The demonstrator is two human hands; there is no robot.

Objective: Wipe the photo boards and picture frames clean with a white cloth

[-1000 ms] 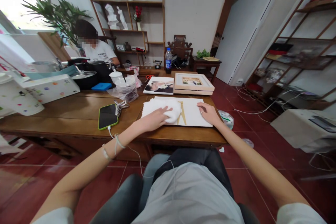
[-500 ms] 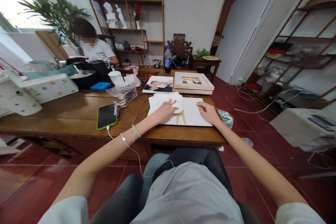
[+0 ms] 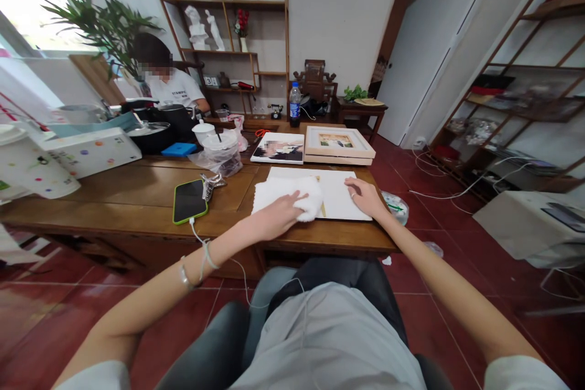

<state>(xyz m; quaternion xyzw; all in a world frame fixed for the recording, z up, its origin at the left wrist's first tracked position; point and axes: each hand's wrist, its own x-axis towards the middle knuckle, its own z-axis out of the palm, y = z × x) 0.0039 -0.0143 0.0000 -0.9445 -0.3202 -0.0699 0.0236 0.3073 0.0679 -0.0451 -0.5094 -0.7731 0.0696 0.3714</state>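
A thin white board point(image 3: 337, 186) lies flat at the table's front edge, with part of a tan strip point(image 3: 323, 209) showing on it. My left hand point(image 3: 284, 213) presses a white cloth point(image 3: 269, 191) down onto the board's left and middle part, the fingers bent into the fabric. The cloth hides much of that side and hangs past the board's left edge. On the right side of the board rests my right hand point(image 3: 364, 196), fingers loosely extended over the surface, with no cloth or tool in it.
Behind the board lie a photo panel point(image 3: 280, 148) and a light wooden picture frame point(image 3: 339, 144). A charging phone point(image 3: 191, 201), a bagged cup point(image 3: 222, 149) and a cola bottle point(image 3: 295, 105) stand or lie on the table point(image 3: 137, 195). Another person point(image 3: 176, 90) sits at the far left.
My left hand has moved the cloth toward me across the board, covering more of the tan strips and baring the board's far left edge. My right hand stays in place.
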